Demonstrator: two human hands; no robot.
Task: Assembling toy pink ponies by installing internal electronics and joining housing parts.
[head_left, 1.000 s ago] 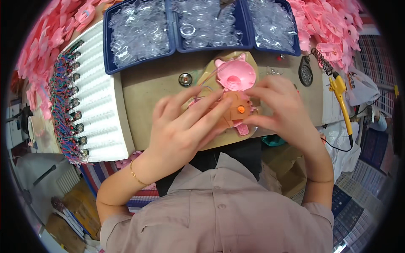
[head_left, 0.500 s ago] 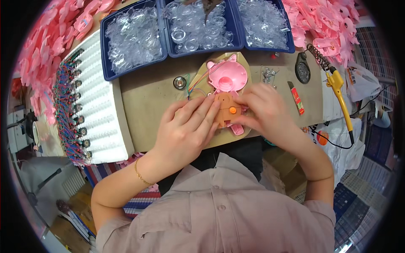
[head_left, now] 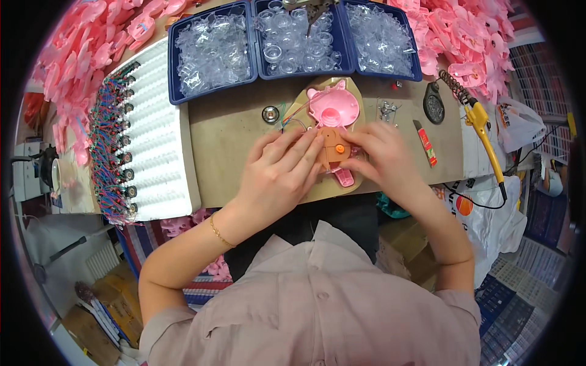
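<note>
Between my hands is a small brown board point(head_left: 330, 157) with a round orange part point(head_left: 340, 148) on its face. It lies over the lower part of a pink plastic toy shell point(head_left: 337, 108), whose eared, bowl-like head shows above it. My left hand point(head_left: 279, 163) rests its stretched, close-set fingertips on the board's left edge. With thumb and fingers, my right hand point(head_left: 381, 155) grips the right edge. Thin coloured wires point(head_left: 293, 116) run from beside my left fingers to the shell. Under the shell lies a tan base plate point(head_left: 356, 91). My fingertips partly hide the board's edges.
A round metal speaker point(head_left: 270, 114) lies left of the shell. Blue bins point(head_left: 256, 78) of clear plastic parts stand behind. To the right are small metal parts point(head_left: 387, 110), a red cutter knife point(head_left: 426, 146) and a yellow soldering iron point(head_left: 482, 131). White foam point(head_left: 165, 165) carries wired speakers at left.
The whole view has shifted slightly, with the bins now a little higher and further right. Both hands keep their places on the brown board.
</note>
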